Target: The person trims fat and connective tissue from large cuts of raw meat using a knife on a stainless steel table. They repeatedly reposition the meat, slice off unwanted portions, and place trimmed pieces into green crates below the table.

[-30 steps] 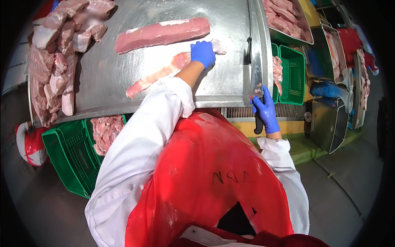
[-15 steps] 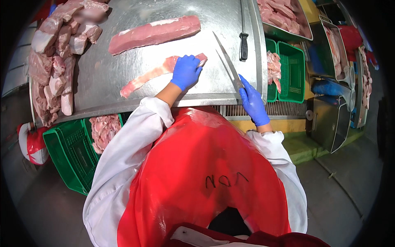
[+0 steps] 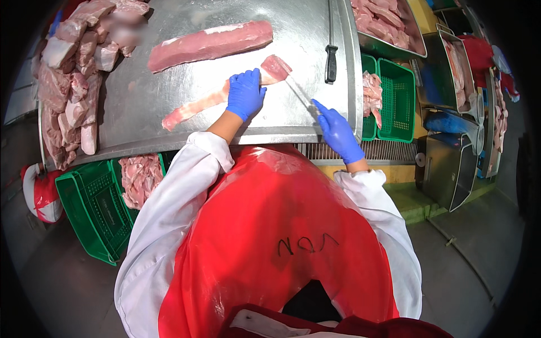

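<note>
My left hand (image 3: 245, 94), in a blue glove, is closed on a long, pale pink strip of meat (image 3: 194, 109) near its right part. The strip lies slantwise on the metal table, and my fingers hide a stretch of it. In my right hand (image 3: 340, 135), also blue-gloved, is a knife (image 3: 301, 92); its blade points up and left and meets the strip's thicker right end. The blade is blurred, and my fingers cover the handle. Beyond both hands lies a thick pink loin (image 3: 211, 47) with some white fat on top.
A sharpening steel (image 3: 331, 65) with a black handle rests near the right edge of the metal table (image 3: 129, 107). Meat pieces (image 3: 70, 90) are heaped at left. Green crates (image 3: 93, 211) stand below the table's front edge, another green crate (image 3: 397, 96) at right beside a meat-filled metal tray (image 3: 394, 48).
The knife and my right hand have moved left, bringing the blade to the strip's right end. My left hand has shifted slightly left and down, exposing more of that end.
</note>
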Tool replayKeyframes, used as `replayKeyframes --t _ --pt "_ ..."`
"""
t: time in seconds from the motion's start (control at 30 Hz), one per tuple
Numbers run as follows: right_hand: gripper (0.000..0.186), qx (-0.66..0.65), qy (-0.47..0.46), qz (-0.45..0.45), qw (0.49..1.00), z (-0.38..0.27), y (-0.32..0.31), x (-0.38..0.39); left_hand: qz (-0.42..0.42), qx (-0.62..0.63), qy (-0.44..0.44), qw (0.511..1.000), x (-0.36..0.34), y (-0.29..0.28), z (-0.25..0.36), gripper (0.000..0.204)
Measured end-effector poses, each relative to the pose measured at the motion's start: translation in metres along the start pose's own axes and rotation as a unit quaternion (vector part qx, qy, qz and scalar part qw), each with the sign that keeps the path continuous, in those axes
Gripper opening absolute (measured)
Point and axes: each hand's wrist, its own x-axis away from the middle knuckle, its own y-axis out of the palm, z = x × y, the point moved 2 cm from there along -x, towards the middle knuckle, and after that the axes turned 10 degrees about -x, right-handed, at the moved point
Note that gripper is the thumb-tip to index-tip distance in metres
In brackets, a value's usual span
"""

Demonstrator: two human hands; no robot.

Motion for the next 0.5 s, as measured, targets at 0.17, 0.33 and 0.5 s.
replayKeyframes --t 0.17,0.33,0.5 --pt "0.046 0.057 -0.013 -0.057 0.997 0.008 0.014 -0.002 -0.030 -0.050 0.000 0.998 -0.002 0.018 -0.006 0.012" --pt "0.049 0.081 0.018 -0.072 0.994 0.007 0.015 0.002 0.008 -0.098 0.007 0.995 0.005 0.019 -0.006 0.009" --pt "0.054 0.117 0.030 -0.013 0.993 0.006 0.035 -0.002 -0.078 -0.073 -0.002 0.994 0.001 0.014 0.001 0.010"
